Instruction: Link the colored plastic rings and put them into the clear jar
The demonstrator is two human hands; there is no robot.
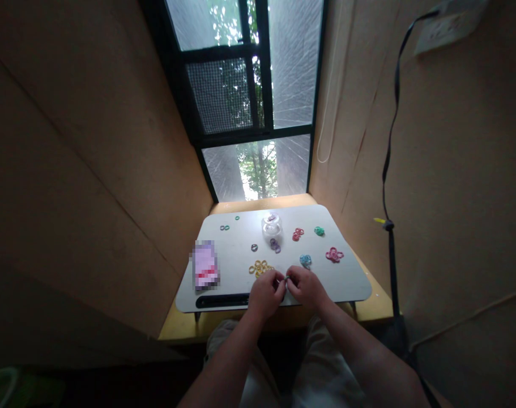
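- From where I stand, with twelve o'clock toward the window, the small greenish ring [287, 278] is between the two sets of fingertips, over the near edge of the white table [236, 249].
- The right hand [303, 283] has thumb and forefinger drawn together in a fine pinch, seemingly around that ring, with no real gap left.
- The left hand [267, 290] curls in from nine o'clock, fingertips bunched just beside the ring; I can't tell whether they have hold of it or of another piece.
- So the ring sits at the very tips of the right fingers, toward nine o'clock of that hand, and well clear of the palm; fingers cover much of it.
- I'd judge it nearly weightless, probably a bit springy and hard to break, though I can't make out its material. Its smallness could let it slip away, so the rim wants pinching on opposite sides with the fingertips alone.
- Around the pinch, the yellow rings [261, 268] lie between nine and ten, just beside the left hand; the blue rings [305, 260] between one and two, near the right hand; the pink rings [335, 254] farther off at two.
- The purple rings [275, 245] lie between eleven and twelve, with the clear jar [272, 226] just beyond.
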